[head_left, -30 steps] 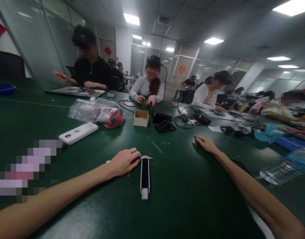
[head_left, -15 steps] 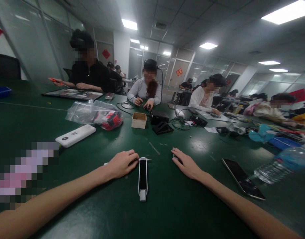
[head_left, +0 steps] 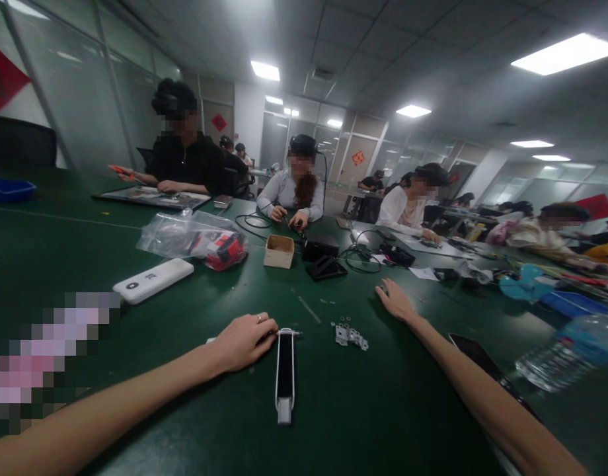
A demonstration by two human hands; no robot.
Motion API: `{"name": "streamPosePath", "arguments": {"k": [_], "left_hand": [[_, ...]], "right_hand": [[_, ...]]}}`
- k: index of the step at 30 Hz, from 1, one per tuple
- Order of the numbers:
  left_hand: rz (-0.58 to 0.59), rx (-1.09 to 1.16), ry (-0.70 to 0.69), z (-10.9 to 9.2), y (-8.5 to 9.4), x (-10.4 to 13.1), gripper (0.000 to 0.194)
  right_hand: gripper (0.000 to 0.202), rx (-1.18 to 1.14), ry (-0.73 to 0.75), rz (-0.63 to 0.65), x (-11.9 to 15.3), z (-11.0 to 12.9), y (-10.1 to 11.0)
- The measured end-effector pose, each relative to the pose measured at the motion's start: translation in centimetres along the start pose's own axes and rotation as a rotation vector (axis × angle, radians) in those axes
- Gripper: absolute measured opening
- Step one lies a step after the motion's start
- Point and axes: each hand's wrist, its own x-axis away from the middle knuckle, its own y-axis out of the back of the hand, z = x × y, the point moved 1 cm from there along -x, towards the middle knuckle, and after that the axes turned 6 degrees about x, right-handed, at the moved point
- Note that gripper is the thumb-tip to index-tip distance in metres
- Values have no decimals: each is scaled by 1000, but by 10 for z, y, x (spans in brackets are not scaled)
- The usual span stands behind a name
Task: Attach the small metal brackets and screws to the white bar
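My left hand (head_left: 249,338) rests on the green table, fingers closed at the top end of a long black device with a white frame (head_left: 285,370). Its fingertips meet a thin metal rod that crosses that end; the grip itself is partly hidden. A small pile of silvery metal parts and rings (head_left: 351,337) lies to the right of the device. Farther right and beyond the pile, my right hand (head_left: 394,299) is low over the table with its fingers bent. Whatever is at its fingertips is too small to make out.
Ahead stand a small cardboard box (head_left: 279,252) and a black box (head_left: 320,247) with cables. To the left are a white power bank (head_left: 154,281) and a plastic bag (head_left: 192,239). A phone (head_left: 475,354) and water bottle (head_left: 549,360) lie right. People sit across the table.
My right hand has moved away to the right and forward, uncovering the pile of metal parts. My left hand stays at the device. The view has tilted slightly up.
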Motion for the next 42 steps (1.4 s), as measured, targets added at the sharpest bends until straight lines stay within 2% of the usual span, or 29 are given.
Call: {"name": "streamPosePath", "arguments": {"k": [3,5,8,11,14,16,17,18,19,22,24,26,30,35,38,40,42], "left_hand": [[4,-7,-1,0,-1,0,16],[0,-12,2,1,-2,0,17],[-3,-15,-5,0,-2,1,19],[5,-7,-6,0,-1,0,20],[12,11,-9,1,-2,0,20],[16,14,-7,3,-3,-1,20],[16,11,-4,4,-4,-1,21],[15,9,-2,5,-4,-1,21],[14,6,-2,5,-5,-2,21],[18,0,1,6,-5,-3,23],[25,0,1,5,-4,-4,23],[29,5,5,4,-3,-4,24],[41,24,20,4,-2,-4,25],[35,33,22,5,-3,-5,25],[45,36,32,4,-2,-5,24],[49,36,33,3,-2,-5,24],[52,33,30,3,-1,-6,23]], "right_hand": [[53,28,30,79,-9,-7,-3],[51,40,75,113,0,-2,-7],[51,30,170,153,36,17,-10],[52,-67,358,149,78,40,-7],[51,-100,422,86,96,51,0],[53,-31,296,58,87,42,5],[54,31,181,62,78,32,7],[55,108,21,76,67,20,9],[58,138,-79,71,56,6,11],[67,186,-310,70,28,-33,16],[68,201,-394,84,18,-49,16],[66,205,-407,93,16,-53,15],[55,179,-245,97,33,-34,9],[47,89,97,90,83,10,5],[48,-74,362,65,102,29,9],[49,-125,393,54,98,30,11],[51,-65,253,55,81,21,12]]}}
